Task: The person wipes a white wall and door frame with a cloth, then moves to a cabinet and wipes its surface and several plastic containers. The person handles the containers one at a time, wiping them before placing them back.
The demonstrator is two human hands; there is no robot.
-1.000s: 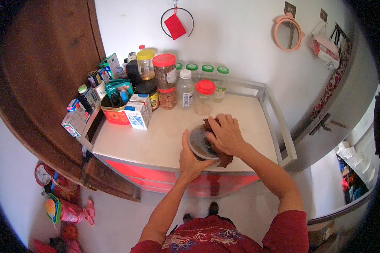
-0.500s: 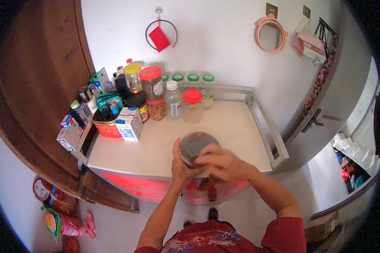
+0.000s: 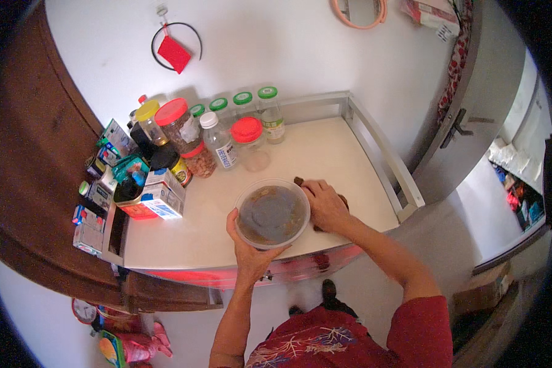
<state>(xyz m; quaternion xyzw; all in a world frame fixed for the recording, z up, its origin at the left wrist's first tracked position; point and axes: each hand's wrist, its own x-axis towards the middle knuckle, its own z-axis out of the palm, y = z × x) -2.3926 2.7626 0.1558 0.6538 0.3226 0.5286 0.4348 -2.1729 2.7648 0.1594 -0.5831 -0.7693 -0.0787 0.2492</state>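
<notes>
My left hand (image 3: 253, 256) holds a round, clear plastic bowl (image 3: 273, 214) by its lower rim, the thumb along its left side. The bowl is tilted toward me and looks grey inside, with brownish smears. Close to its right side, my right hand (image 3: 326, 207) rests low over the cabinet top with its fingers curled onto a brown cloth (image 3: 319, 228). Most of the cloth is hidden under the hand; bits stick out around it. Beyond the bowl stands a clear jar with a red lid (image 3: 247, 130).
A metal rail (image 3: 380, 150) borders the cream cabinet top (image 3: 325, 147). Green-lidded jars (image 3: 270, 116), a white-capped bottle (image 3: 218, 141) and a red-lidded jar of dark contents (image 3: 179, 126) stand at the back. White boxes (image 3: 164, 195) crowd the left. A grey door (image 3: 472, 122) is at right.
My right hand has moved from the bowl's front edge to the cabinet top on the right, taking the brown cloth there. The bowl's inside now shows uncovered. The view has shifted right and down.
</notes>
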